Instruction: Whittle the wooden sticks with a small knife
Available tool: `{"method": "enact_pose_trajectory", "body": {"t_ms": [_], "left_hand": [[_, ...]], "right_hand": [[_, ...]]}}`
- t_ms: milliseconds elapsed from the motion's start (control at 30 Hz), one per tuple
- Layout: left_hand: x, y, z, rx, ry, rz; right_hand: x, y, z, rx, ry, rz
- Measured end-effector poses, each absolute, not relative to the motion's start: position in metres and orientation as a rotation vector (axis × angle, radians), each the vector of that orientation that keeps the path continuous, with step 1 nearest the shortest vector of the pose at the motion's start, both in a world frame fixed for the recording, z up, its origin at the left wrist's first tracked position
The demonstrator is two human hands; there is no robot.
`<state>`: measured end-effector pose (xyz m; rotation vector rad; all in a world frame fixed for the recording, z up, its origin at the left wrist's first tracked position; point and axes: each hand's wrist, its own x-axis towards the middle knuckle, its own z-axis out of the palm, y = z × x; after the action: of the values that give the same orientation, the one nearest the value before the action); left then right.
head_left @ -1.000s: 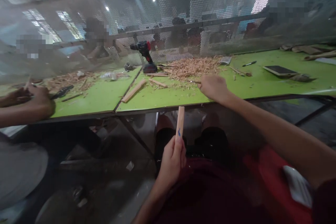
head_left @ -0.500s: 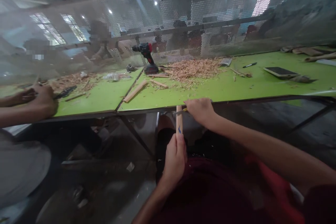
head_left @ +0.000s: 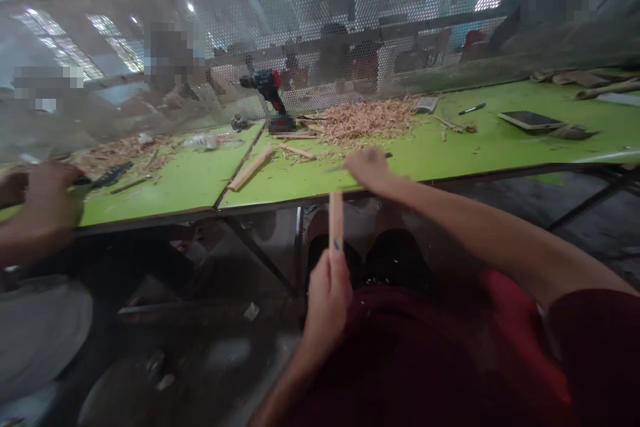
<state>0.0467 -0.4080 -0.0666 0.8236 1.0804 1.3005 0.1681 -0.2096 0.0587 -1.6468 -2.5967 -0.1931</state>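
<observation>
My left hand (head_left: 330,283) is wrapped round the lower part of a pale wooden stick (head_left: 337,217), which points up and away from me and bears a small blue mark just above my fingers. Beyond the stick's top end, over the edge of the green table (head_left: 425,163), my right hand (head_left: 369,168) is closed round a knife (head_left: 334,168). Motion smears its thin blade, and my fingers hide most of the handle. Blade and stick are apart.
A wood strip (head_left: 253,168), a cordless drill (head_left: 273,100) and heaped shavings (head_left: 367,120) lie on the table. To the right are a pen (head_left: 472,109) and a tablet-like device (head_left: 530,120). A co-worker's hand (head_left: 50,203) is at far left; mesh (head_left: 390,60) stands behind.
My right hand has moved away from me with the knife, off the stick's top end and over the table. The left hand still grips the stick. The view has shifted slightly.
</observation>
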Motion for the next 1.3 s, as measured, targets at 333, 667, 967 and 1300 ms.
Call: {"method": "enact_pose_trajectory", "body": {"t_ms": [333,667,967,1300], "left_hand": [[0.048,-0.396,-0.063,0.738,0.851,1.268],[0.056,-0.401,-0.061,0.714,0.705,1.249],[0.060,-0.408,-0.061,0.794,0.833,1.283],[0.055,-0.402,-0.051,0.685,0.633,1.241]], "right_hand": [[0.215,-0.257,0.055,-1.945,-2.427,-0.145],[0.182,-0.302,0.029,-1.800,-2.480,-0.246],[0.188,-0.240,0.040,-1.857,-2.396,-0.263],[0.198,-0.289,0.044,-1.863,-2.406,-0.164]]}}
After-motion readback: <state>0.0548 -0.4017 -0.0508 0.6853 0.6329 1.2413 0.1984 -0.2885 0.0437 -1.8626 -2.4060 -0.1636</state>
